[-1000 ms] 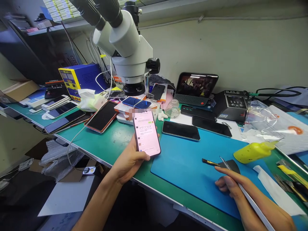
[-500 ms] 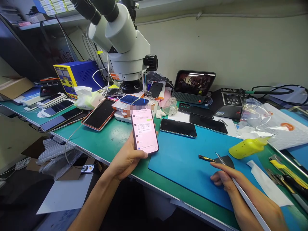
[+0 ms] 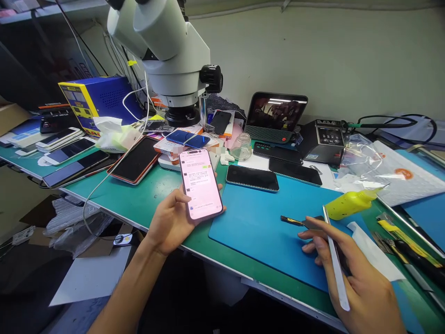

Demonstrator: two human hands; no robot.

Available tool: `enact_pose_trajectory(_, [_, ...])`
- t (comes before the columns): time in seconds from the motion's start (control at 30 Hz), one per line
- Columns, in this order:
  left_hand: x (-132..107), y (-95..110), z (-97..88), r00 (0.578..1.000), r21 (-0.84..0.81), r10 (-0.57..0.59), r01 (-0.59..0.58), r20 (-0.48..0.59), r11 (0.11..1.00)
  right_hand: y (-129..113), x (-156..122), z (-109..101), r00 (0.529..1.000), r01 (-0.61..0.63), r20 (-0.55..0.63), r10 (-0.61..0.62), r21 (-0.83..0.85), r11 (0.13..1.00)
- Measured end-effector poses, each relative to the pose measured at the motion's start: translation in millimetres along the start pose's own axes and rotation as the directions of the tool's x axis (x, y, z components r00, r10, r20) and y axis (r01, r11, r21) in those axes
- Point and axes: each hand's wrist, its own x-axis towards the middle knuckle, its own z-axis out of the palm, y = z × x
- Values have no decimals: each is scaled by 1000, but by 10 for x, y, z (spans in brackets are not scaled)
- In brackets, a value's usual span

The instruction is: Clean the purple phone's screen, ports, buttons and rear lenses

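My left hand point(image 3: 172, 222) is closed around a smartphone point(image 3: 202, 190), holding it tilted up over the bench's front edge. Its lit pink screen shows a chat, and my thumb lies on the screen's left side. In my right hand point(image 3: 361, 273), slim silver tweezers point(image 3: 335, 264) lie between the fingers, their broad rounded end toward me. That hand hovers over the right part of the blue mat point(image 3: 250, 232). Just beyond its fingertips a small black-tipped brush point(image 3: 291, 221) rests on the mat, its rear part hidden by the hand.
A microscope point(image 3: 170, 65) stands at the back left. Dark phones point(image 3: 252, 178) lie along the mat's far edge, near a glass jar point(image 3: 242, 147). On the right are a yellow squeeze bottle point(image 3: 351, 204), a white wipe point(image 3: 373, 253) and hand tools point(image 3: 413, 250). A white cable point(image 3: 118, 162) crosses the left side.
My left thumb has shifted from the phone's lower edge to the left side of its screen. The tweezers have turned more upright in my right hand. The whole view has shifted slightly.
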Motion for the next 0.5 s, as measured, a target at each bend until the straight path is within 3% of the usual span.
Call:
enact_pose_trajectory(0.37, [-42,-38,-29,1000,68,8,-8,1,998,9,12,-14,1000,-22,-2,22,32,999])
enact_pose_trajectory(0.5, [-36,-44,-40,1000,114,20,-22,19,993,-28,26,-10,995,-92,-39,96,99,991])
